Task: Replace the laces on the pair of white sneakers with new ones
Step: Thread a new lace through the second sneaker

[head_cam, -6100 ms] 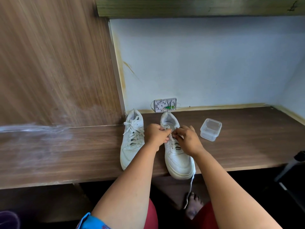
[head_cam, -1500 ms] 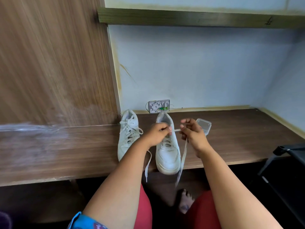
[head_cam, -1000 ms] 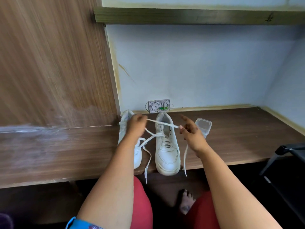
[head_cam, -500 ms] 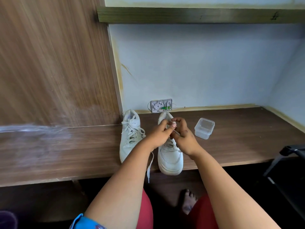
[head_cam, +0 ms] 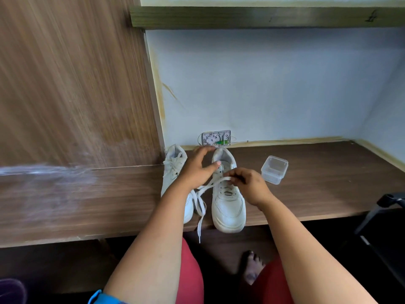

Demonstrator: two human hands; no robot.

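Two white sneakers stand side by side on the brown wooden desk [head_cam: 328,183], toes toward me. The left sneaker [head_cam: 174,170] is laced and partly hidden behind my left arm. On the right sneaker [head_cam: 228,205] the upper eyelets show empty. My right hand [head_cam: 248,185] hovers over its tongue and pinches a flat white lace [head_cam: 200,194]. The lace runs left across the shoe, piles between the sneakers and dangles over the desk's front edge. My left hand [head_cam: 197,170] is spread between the shoes, its thumb reaching the right sneaker's collar, holding nothing.
A small clear plastic container [head_cam: 274,170] sits just right of the sneakers. A white wall box with green parts [head_cam: 216,138] is behind them. A wooden panel [head_cam: 76,84] rises at left, a shelf [head_cam: 263,17] overhead. A black frame [head_cam: 383,216] stands lower right; a bare foot [head_cam: 252,268] below.
Half a second ago both hands pinched together at the right sneaker's tongue. Now my left hand has let go and spread out to the left, while my right hand holds the lace stretched across the shoe.
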